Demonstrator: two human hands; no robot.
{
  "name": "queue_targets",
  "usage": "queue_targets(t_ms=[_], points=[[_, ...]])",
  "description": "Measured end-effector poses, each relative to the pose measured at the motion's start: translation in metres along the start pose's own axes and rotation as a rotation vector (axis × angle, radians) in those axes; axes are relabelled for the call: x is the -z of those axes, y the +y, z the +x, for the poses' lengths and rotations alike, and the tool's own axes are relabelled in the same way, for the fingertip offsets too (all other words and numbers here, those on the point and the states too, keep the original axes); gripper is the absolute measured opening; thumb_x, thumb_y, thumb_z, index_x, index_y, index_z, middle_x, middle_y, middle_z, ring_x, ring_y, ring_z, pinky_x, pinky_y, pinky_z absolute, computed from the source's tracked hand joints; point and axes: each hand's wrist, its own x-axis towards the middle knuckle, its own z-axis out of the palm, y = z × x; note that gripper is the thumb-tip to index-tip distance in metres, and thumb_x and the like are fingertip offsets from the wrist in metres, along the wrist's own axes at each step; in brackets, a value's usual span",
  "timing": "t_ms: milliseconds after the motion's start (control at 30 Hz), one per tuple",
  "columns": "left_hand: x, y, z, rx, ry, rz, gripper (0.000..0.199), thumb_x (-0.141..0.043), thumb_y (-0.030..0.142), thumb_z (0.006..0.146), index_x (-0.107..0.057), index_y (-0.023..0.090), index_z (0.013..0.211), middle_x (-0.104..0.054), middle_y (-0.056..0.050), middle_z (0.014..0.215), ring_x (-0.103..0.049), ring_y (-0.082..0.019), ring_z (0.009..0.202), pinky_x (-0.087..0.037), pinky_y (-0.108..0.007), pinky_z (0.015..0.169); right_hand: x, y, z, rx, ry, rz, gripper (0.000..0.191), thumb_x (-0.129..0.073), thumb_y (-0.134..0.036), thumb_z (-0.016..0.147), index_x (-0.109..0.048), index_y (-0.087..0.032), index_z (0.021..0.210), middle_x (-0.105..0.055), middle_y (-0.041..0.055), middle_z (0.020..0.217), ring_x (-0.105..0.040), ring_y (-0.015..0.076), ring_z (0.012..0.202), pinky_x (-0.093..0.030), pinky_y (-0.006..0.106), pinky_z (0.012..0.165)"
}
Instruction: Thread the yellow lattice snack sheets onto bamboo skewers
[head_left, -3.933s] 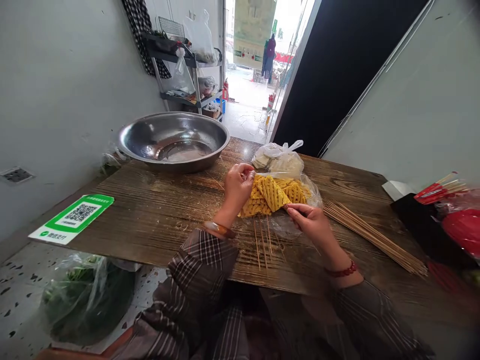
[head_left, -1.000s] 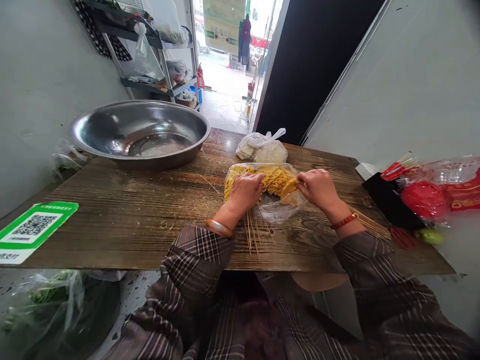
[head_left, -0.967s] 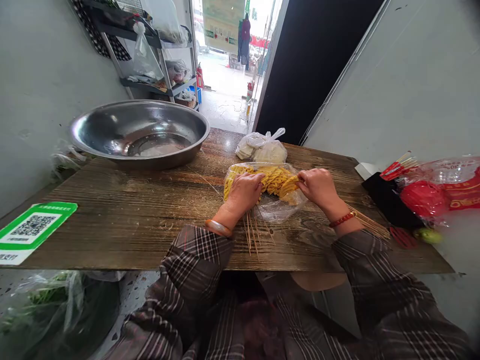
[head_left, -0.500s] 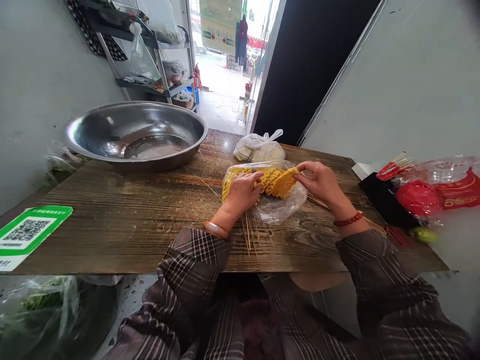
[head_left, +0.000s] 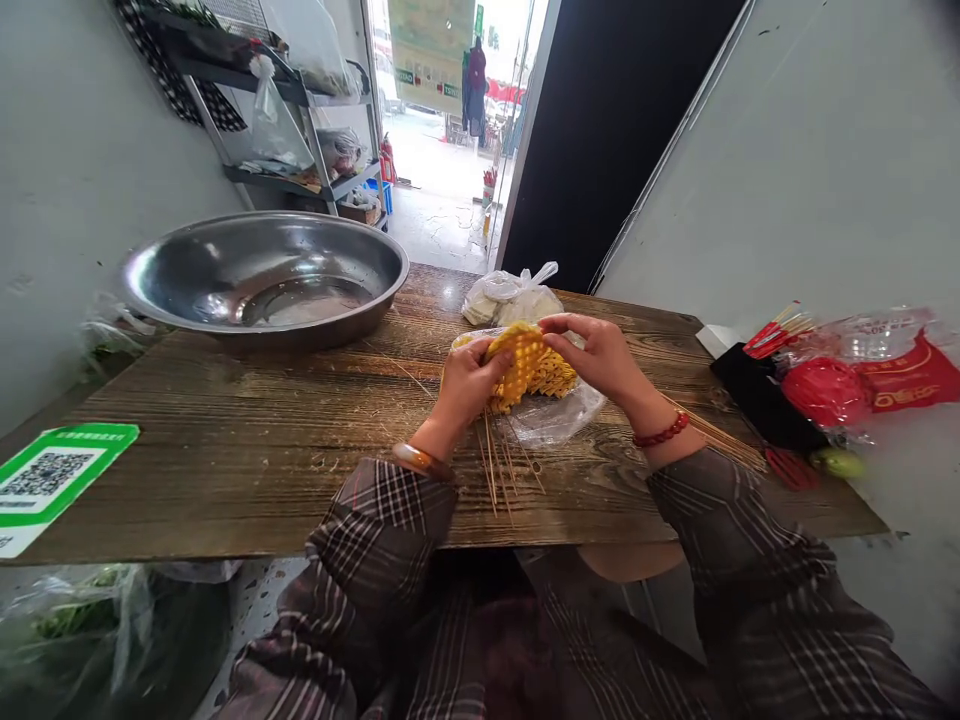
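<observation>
A yellow, waffle-textured slice (head_left: pixel 520 362) is raised between my hands. My left hand (head_left: pixel 474 380) is closed on its left side, thumb across the front. The fingers of my right hand (head_left: pixel 596 350) pinch its upper right edge, their tips partly hidden behind it. Below and to the right, more yellow waffle-textured slices (head_left: pixel 553 375) lie on a clear plastic bag (head_left: pixel 566 418). Several thin wooden skewers (head_left: pixel 491 465) stick out toward me from under the slices and my left hand.
A large steel basin (head_left: pixel 262 325) stands at the left on the wooden table (head_left: pixel 300 440). Behind the slices sits a tied plastic bag (head_left: pixel 517 297) with pale contents. More skewers (head_left: pixel 720 435) lie at right, near a black box (head_left: pixel 765 395) and red packages (head_left: pixel 900 385).
My right hand has moved left, bringing the yellow slice off the pile toward my left hand. The slice now stands tilted up, and my left hand has closed on it.
</observation>
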Motion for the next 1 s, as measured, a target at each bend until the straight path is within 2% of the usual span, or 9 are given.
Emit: queue_targets(t_ms=[167, 267, 400, 500, 600, 700, 867, 1000], points=[[0.000, 0.000, 0.003, 0.127, 0.142, -0.399, 0.033, -0.078, 0.044, 0.070, -0.063, 0.018, 0.082, -0.065, 0.001, 0.076, -0.058, -0.012, 0.064, -0.051, -0.026, 0.061, -0.021, 0.028, -0.008, 0.097, -0.253, -0.210, 0.033, -0.064, -0.021, 0.088, -0.069, -0.020, 0.120, -0.071, 0.0089, 0.122, -0.065, 0.0239, 0.112, -0.049, 0.041, 0.098], [-0.001, 0.002, 0.003, 0.148, 0.191, -0.453, 0.036, -0.081, 0.045, 0.067, -0.063, 0.018, 0.084, -0.065, 0.001, 0.076, -0.058, -0.011, 0.063, -0.051, -0.025, 0.062, -0.044, 0.032, -0.009, 0.214, -0.338, -0.426, 0.048, -0.067, -0.017, 0.084, -0.061, -0.015, 0.132, -0.062, 0.0139, 0.137, -0.055, 0.0285, 0.128, -0.042, 0.045, 0.107], [-0.001, 0.000, 0.003, 0.144, 0.165, -0.439, 0.039, -0.084, 0.045, 0.064, -0.064, 0.017, 0.082, -0.063, 0.002, 0.073, -0.057, -0.010, 0.061, -0.049, -0.023, 0.058, -0.066, 0.036, -0.002, 0.295, -0.411, -0.606, 0.052, -0.074, -0.025, 0.078, -0.062, -0.012, 0.127, -0.060, 0.0178, 0.138, -0.050, 0.0349, 0.130, -0.040, 0.050, 0.107], [-0.001, -0.002, 0.003, 0.142, 0.148, -0.428, 0.040, -0.085, 0.046, 0.063, -0.063, 0.016, 0.078, -0.061, 0.002, 0.069, -0.054, -0.010, 0.059, -0.045, -0.022, 0.054, -0.071, 0.044, 0.002, 0.322, -0.420, -0.651, 0.046, -0.071, -0.028, 0.082, -0.062, -0.015, 0.125, -0.061, 0.0151, 0.135, -0.052, 0.0327, 0.127, -0.041, 0.047, 0.105], [0.000, -0.004, 0.003, 0.141, 0.146, -0.411, 0.040, -0.085, 0.046, 0.062, -0.062, 0.016, 0.075, -0.058, 0.003, 0.067, -0.051, -0.008, 0.058, -0.044, -0.020, 0.054, -0.070, 0.052, 0.003, 0.355, -0.414, -0.692, 0.037, -0.060, -0.017, 0.088, -0.062, -0.015, 0.125, -0.062, 0.0146, 0.135, -0.054, 0.0308, 0.126, -0.041, 0.046, 0.104], [0.000, -0.004, 0.003, 0.145, 0.142, -0.391, 0.039, -0.085, 0.046, 0.063, -0.061, 0.016, 0.074, -0.058, 0.003, 0.066, -0.051, -0.008, 0.058, -0.043, -0.020, 0.054, -0.066, 0.057, 0.000, 0.370, -0.402, -0.704, 0.042, -0.055, -0.008, 0.087, -0.061, -0.014, 0.127, -0.061, 0.0146, 0.138, -0.053, 0.0306, 0.128, -0.040, 0.046, 0.105], [0.000, -0.006, 0.003, 0.146, 0.136, -0.340, 0.037, -0.083, 0.045, 0.066, -0.062, 0.016, 0.074, -0.059, 0.002, 0.065, -0.052, -0.009, 0.060, -0.041, -0.020, 0.055, -0.059, 0.061, -0.005, 0.375, -0.393, -0.676, 0.045, -0.055, -0.009, 0.086, -0.059, -0.017, 0.130, -0.061, 0.0113, 0.139, -0.052, 0.0303, 0.130, -0.038, 0.045, 0.107], [0.001, -0.006, 0.003, 0.139, 0.137, -0.307, 0.037, -0.083, 0.046, 0.066, -0.063, 0.016, 0.073, -0.061, 0.001, 0.067, -0.052, -0.010, 0.061, -0.043, -0.020, 0.055, -0.066, 0.058, -0.005, 0.365, -0.372, -0.723, 0.040, -0.054, -0.012, 0.088, -0.060, -0.012, 0.128, -0.062, 0.0160, 0.136, -0.053, 0.0322, 0.127, -0.039, 0.046, 0.104]])
